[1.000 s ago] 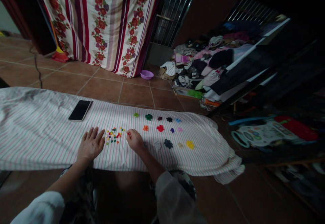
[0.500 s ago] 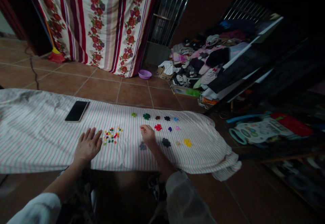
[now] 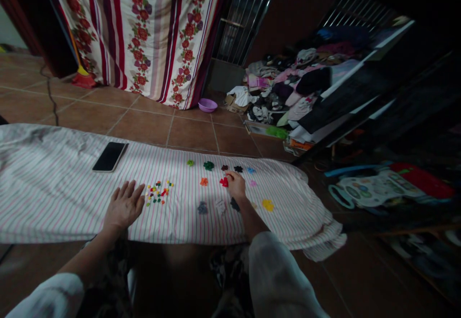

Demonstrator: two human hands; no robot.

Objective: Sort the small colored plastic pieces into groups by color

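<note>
Shift: my right hand (image 3: 236,187) has swung from the mixed pile (image 3: 157,193) to the red cluster (image 3: 224,182), grip pinched together, likely delivering a red, while my left hand (image 3: 124,206) lies spread flat.

We see a dim room with a brown tiled floor (image 3: 144,126). Right of the flowered curtain (image 3: 151,30) stands a metal grille (image 3: 245,15), and further right a heap of clothes (image 3: 288,92).

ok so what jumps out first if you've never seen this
Small colour-sorted heaps dot a striped cloth, the right hand at the red heap, the left hand flat beside a mixed pile. A floral curtain hangs behind, and a clothes heap lies far right.
</note>
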